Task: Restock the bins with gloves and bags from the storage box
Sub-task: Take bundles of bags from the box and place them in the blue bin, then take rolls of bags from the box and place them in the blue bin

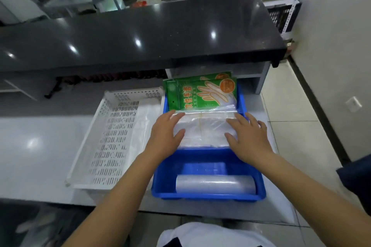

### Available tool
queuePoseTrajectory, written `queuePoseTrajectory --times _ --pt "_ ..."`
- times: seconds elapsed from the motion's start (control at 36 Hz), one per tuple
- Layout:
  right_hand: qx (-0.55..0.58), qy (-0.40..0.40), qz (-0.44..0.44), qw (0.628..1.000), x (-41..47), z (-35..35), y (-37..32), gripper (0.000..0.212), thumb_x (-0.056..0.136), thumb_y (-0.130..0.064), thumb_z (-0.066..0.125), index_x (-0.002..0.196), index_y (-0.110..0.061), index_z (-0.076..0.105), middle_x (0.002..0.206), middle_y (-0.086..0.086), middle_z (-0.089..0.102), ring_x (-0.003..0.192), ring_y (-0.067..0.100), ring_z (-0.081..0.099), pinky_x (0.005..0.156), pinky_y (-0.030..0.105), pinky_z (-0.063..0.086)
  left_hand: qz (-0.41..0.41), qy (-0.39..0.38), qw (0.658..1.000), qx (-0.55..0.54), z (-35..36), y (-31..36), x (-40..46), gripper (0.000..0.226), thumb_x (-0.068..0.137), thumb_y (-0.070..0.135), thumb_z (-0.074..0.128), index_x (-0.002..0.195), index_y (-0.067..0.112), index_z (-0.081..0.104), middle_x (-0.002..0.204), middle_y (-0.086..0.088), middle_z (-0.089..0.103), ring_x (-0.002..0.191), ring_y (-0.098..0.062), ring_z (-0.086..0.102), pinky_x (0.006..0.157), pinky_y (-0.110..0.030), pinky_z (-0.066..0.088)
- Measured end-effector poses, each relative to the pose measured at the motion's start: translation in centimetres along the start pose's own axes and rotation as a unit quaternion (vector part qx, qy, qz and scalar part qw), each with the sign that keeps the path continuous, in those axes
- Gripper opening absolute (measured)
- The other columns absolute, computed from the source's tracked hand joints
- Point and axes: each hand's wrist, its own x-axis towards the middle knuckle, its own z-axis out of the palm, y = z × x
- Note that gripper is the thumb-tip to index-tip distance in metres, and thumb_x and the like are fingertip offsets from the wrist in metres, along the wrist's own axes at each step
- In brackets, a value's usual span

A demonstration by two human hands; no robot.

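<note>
Blue plastic bin [208,196], head view, sits on a pale worktop [40,146] near its front edge, touching a white perforated basket [112,138] on its left. Left hand [166,136] and right hand [249,138] lie flat, fingers loosely spread, on the two side edges of a stack of clear bags [204,128] resting in the bin's middle. Green glove packets [200,92] lean at the far end, just beyond the fingertips. A clear roll [215,184] lies along the near wall, with bare blue floor between roll and stack. A dark counter [140,36] overhangs the far side.
</note>
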Motion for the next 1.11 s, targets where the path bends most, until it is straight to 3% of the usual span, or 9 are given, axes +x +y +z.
queuePoseTrajectory --times 0.14,0.25,0.36,0.47,0.58,0.69,0.92,1.03,1.11 --pt "0.205 0.046 -0.016 0.978 -3.7 -1.8 -3.3 0.050 0.094 -0.041 0.055 0.142 -0.031 0.047 0.157 -0.003 0.035 0.148 0.024 0.021 0.120 0.046 0.019 -0.102 0.090 0.985 -0.110 -1.1 1.8 -7.3 0.056 0.094 0.029 0.063 0.147 0.028 0.044 0.157 0.000 0.032 0.146 -0.013 0.024 0.115 -0.025 0.017" --pt "0.283 -0.002 -0.066 0.957 -7.7 -0.5 -7.0 0.049 0.092 -0.038 0.061 0.139 -0.030 0.051 0.155 -0.006 0.037 0.149 0.018 0.018 0.120 0.045 0.018 -0.160 0.092 0.977 -0.106 -0.6 2.2 -14.0 0.061 0.093 0.030 0.065 0.149 0.030 0.040 0.158 0.006 0.028 0.147 -0.008 0.021 0.116 -0.024 0.016" --pt "0.237 -0.094 -0.179 0.950 -9.9 2.0 -9.9 0.052 0.091 -0.046 0.058 0.141 -0.032 0.049 0.157 -0.008 0.033 0.150 0.019 0.013 0.119 0.044 0.014 -0.207 0.097 0.970 -0.079 -0.4 1.2 -19.8 0.061 0.091 0.024 0.068 0.147 0.026 0.042 0.155 0.009 0.028 0.145 -0.005 0.020 0.115 -0.014 0.012" --pt "0.210 -0.164 -0.233 0.935 -10.7 3.8 -12.5 0.052 0.091 -0.049 0.057 0.140 -0.034 0.050 0.156 -0.007 0.036 0.150 0.021 0.016 0.119 0.044 0.015 -0.310 0.102 0.943 -0.065 -0.1 -0.3 -24.8 0.064 0.092 0.030 0.065 0.150 0.022 0.038 0.159 -0.002 0.030 0.149 -0.017 0.021 0.121 -0.038 0.020" --pt "0.204 -0.197 -0.262 0.922 -11.8 5.1 -14.9 0.051 0.090 -0.049 0.059 0.138 -0.035 0.052 0.154 -0.007 0.040 0.148 0.021 0.022 0.119 0.047 0.018 -0.381 0.098 0.917 -0.062 0.0 -1.9 -29.3 0.066 0.094 0.049 0.055 0.152 0.039 0.026 0.164 0.011 0.012 0.151 -0.012 0.006 0.122 -0.040 0.015" --pt "0.158 -0.217 -0.300 0.915 -13.6 6.1 -17.8 0.051 0.089 -0.052 0.058 0.138 -0.039 0.049 0.154 -0.010 0.039 0.148 0.021 0.020 0.118 0.046 0.017 -0.426 0.098 0.896 -0.072 -0.8 -4.3 -32.7 0.069 0.093 0.058 0.050 0.153 0.042 0.021 0.165 0.013 0.005 0.152 -0.012 0.002 0.122 -0.043 0.014" --pt "0.112 -0.244 -0.305 0.914 -17.2 9.0 -25.8 0.054 0.087 -0.058 0.054 0.138 -0.043 0.047 0.155 -0.013 0.035 0.149 0.015 0.015 0.119 0.045 0.018 -0.438 0.066 0.886 -0.137 -4.2 -11.5 -39.3 0.067 0.092 0.063 0.047 0.151 0.049 0.019 0.164 0.016 0.007 0.151 -0.012 0.003 0.122 -0.041 0.010" --pt "0.064 -0.243 -0.317 0.915 -18.8 11.2 -30.4 0.058 0.088 -0.058 0.055 0.140 -0.035 0.047 0.156 -0.007 0.036 0.150 0.020 0.015 0.117 0.050 0.022 -0.446 0.084 0.877 -0.160 -5.9 -15.8 -43.0 0.066 0.092 0.061 0.050 0.150 0.047 0.023 0.164 0.013 0.012 0.151 -0.015 0.009 0.122 -0.041 0.015" --pt "0.039 -0.241 -0.335 0.910 -21.0 13.7 -34.7 0.059 0.088 -0.060 0.052 0.142 -0.036 0.045 0.156 -0.007 0.035 0.150 0.019 0.012 0.117 0.049 0.022 -0.450 0.119 0.867 -0.178 -6.8 -19.4 -46.5 0.065 0.091 0.059 0.052 0.150 0.042 0.031 0.159 0.012 0.027 0.147 -0.013 0.023 0.119 -0.037 0.024"
